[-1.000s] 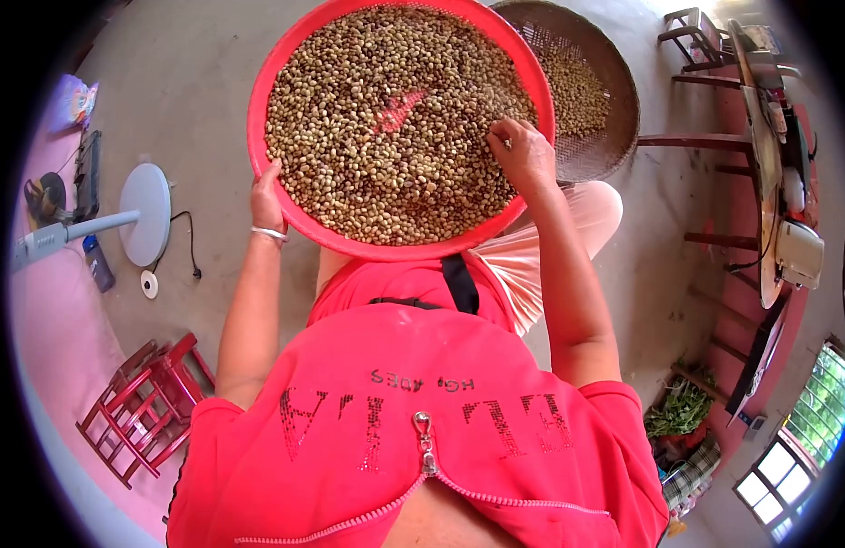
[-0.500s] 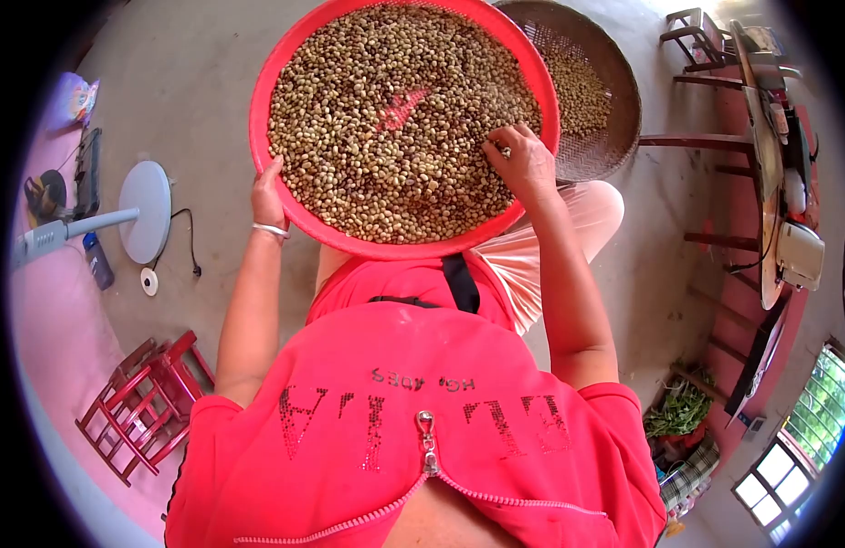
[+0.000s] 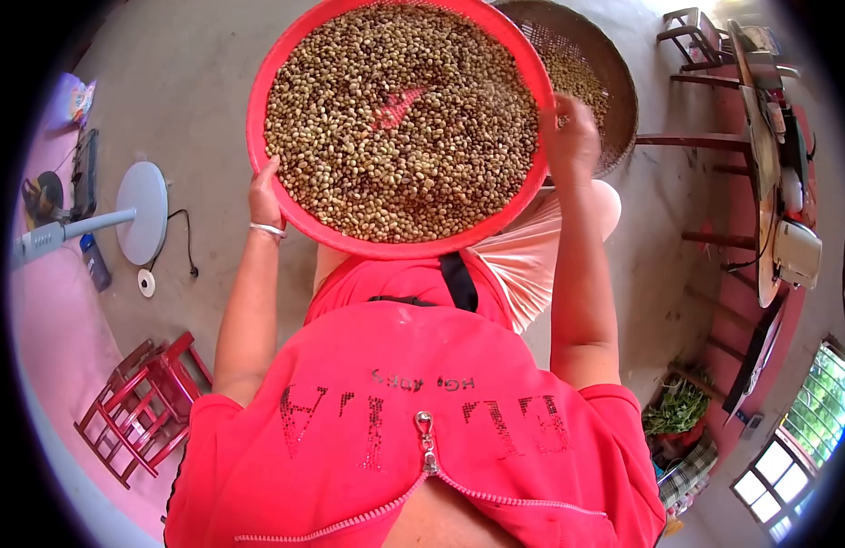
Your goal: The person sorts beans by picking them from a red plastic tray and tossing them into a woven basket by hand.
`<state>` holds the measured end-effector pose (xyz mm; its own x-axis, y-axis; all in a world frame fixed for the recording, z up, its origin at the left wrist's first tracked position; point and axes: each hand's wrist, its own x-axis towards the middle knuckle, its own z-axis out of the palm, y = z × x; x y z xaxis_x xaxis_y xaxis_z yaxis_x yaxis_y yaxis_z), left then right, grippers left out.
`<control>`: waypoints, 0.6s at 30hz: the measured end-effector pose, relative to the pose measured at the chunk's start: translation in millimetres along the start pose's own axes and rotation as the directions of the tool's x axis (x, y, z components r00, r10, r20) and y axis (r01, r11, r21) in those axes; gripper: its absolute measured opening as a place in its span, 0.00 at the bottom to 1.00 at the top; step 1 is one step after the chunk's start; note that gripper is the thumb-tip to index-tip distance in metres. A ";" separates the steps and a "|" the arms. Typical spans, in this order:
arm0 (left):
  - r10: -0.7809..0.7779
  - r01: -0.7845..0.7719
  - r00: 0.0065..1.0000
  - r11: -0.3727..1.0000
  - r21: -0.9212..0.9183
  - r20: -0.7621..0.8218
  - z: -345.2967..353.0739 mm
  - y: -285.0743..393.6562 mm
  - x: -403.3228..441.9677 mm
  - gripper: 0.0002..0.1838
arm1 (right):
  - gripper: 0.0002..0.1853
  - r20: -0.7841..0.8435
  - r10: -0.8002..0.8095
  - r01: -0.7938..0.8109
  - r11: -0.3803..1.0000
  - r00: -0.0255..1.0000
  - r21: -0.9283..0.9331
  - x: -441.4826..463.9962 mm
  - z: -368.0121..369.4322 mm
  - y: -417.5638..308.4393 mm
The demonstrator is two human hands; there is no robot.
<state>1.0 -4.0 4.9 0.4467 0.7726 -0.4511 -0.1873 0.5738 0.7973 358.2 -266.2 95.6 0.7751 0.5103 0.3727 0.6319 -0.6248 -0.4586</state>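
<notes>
Seeds (image 3: 395,178) spread in red tray (image 3: 257,110), far edge cut off, rim gripped by left hand (image 3: 266,194), fingers hidden underneath, right hand (image 3: 574,142) blurred, half-curled before partly hidden woven basket (image 3: 623,87), could not tell contents.

Grey floor spreads around me, a hard floor (image 3: 212,91) with a dull surface — a pink wall (image 3: 66,301) along the left, more pink low on the right. Glossy red wooden seating (image 3: 180,384) stands by that left wall, near a pale stand (image 3: 141,224) on a round base. Over right, a cluttered wooden table (image 3: 765,173), then a barred window (image 3: 820,402) — bright greenery showing through.
</notes>
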 end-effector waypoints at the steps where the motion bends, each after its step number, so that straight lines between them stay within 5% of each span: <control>1: 0.003 -0.003 1.000 1.000 0.004 -0.021 0.2 0.0 0.4 0.19 | 0.08 0.083 -0.158 0.158 0.987 0.984 0.002 -3.4 7.9 -4.4; 4: 0.010 -0.010 1.000 1.000 0.009 -0.011 2.6 2.0 -2.7 0.19 | 0.09 0.395 -0.122 0.135 0.991 0.911 -0.007 -25.9 25.8 -20.7; 7: 0.024 -0.022 0.997 0.999 0.025 -0.069 -2.2 -2.1 0.4 0.19 | 0.12 0.435 -0.045 0.052 0.999 0.899 -0.003 -30.8 38.6 -28.0; 15: 0.048 -0.045 0.997 0.998 0.045 -0.064 1.5 0.6 -3.0 0.19 | 0.11 0.453 -0.018 0.024 1.000 0.891 -0.009 -27.6 36.5 -29.2; 18: 0.042 -0.041 0.998 0.999 0.021 -0.041 1.9 0.0 -2.4 0.19 | 0.11 0.289 -0.102 0.065 0.989 0.952 0.136 -20.3 31.7 -11.6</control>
<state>1.6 -6.4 6.7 0.4022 0.8065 -0.4333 -0.1873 0.5358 0.8233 335.2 -250.6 67.8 0.6730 0.7202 0.1686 0.6745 -0.5041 -0.5393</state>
